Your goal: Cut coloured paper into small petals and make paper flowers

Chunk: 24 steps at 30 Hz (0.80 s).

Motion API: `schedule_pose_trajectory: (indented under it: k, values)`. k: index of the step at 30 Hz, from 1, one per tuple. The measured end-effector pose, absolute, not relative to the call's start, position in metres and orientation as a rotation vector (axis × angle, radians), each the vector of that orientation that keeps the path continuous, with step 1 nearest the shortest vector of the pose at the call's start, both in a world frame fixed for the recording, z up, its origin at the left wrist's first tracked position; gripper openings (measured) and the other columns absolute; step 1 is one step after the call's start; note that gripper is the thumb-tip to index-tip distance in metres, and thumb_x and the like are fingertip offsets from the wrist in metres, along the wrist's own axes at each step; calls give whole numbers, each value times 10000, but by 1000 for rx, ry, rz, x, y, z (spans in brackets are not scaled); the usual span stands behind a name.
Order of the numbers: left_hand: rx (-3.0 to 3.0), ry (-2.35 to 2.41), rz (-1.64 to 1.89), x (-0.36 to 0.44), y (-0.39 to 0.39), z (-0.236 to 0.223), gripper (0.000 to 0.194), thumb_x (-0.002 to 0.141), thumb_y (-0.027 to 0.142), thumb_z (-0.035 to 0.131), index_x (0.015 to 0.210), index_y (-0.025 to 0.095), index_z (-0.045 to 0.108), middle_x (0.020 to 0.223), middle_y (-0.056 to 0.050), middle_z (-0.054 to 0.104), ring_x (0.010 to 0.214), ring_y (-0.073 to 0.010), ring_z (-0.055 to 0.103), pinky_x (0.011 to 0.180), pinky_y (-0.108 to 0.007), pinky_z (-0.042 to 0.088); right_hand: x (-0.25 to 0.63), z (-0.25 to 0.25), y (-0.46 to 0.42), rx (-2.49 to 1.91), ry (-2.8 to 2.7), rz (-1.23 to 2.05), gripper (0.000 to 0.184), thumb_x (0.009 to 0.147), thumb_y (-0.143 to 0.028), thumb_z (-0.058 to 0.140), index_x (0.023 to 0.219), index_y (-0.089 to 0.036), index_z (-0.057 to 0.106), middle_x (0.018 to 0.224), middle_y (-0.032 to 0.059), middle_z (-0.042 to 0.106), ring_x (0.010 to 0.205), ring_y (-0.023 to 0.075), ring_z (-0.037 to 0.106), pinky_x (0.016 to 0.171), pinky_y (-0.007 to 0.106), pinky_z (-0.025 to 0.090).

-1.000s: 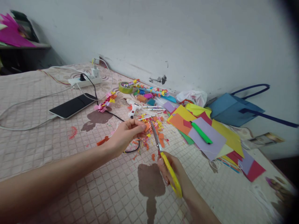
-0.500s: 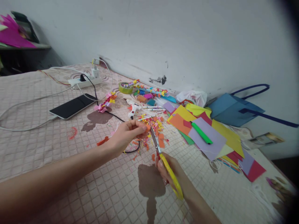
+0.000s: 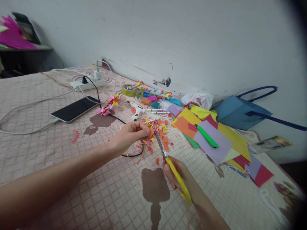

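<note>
My left hand (image 3: 130, 135) pinches a small orange piece of paper (image 3: 151, 132) between thumb and fingers. My right hand (image 3: 176, 175) is wrapped around a pair of scissors (image 3: 179, 179) with yellow handles. Their blades point away from me, with the tips right beside the orange paper; whether they touch it I cannot tell. Beneath and beyond the blades lie many small paper scraps (image 3: 165, 140) in orange, yellow and pink. A white glue gun (image 3: 136, 112) lies just past my left hand, close to several thin white sticks (image 3: 157, 110).
Coloured paper sheets (image 3: 230, 137) with a green marker (image 3: 206, 136) on top lie at the right, before a blue bag (image 3: 242, 111). At the left are a phone (image 3: 75, 109), its cable and a power strip (image 3: 87, 83). A tape roll (image 3: 129, 90) stands near the wall.
My right hand and the scissors have shifted slightly right and toward me. My left hand has moved a little up, still pinching the orange paper.
</note>
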<state>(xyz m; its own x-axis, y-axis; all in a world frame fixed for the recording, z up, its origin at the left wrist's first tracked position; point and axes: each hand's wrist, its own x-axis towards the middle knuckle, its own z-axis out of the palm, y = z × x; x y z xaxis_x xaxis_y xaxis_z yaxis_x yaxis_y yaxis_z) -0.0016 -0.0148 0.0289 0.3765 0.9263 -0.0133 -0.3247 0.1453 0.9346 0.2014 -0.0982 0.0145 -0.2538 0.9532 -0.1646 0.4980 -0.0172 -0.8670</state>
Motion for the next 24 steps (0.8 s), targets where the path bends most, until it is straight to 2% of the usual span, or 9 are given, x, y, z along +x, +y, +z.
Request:
schedule_pose_trajectory:
  k: [10, 17, 24]
  values:
    - [1104, 689, 1000, -3, -11, 29, 168, 739, 270, 695, 696, 148, 587, 744, -19, 670, 702, -107, 602, 718, -250, 464, 204, 11, -98, -1513, -1756, 1223, 297, 821, -449, 564, 709, -204, 438, 499, -79, 380, 399, 65, 338, 375, 190, 291]
    - [1115, 684, 993, -4, -10, 29, 159, 744, 261, 695, 694, 150, 592, 748, -14, 671, 697, -94, 594, 694, -226, 457, 201, 16, -98, -1523, -1752, 1217, 334, 807, -486, 562, 694, -205, 420, 517, -76, 370, 408, 61, 323, 365, 182, 289]
    - [1106, 700, 996, -4, -10, 29, 170, 724, 285, 710, 684, 163, 598, 738, -14, 671, 693, -107, 597, 708, -250, 461, 202, 13, -98, -1507, -1751, 1219, 326, 809, -496, 559, 715, -208, 437, 473, -86, 351, 389, 66, 309, 364, 192, 276]
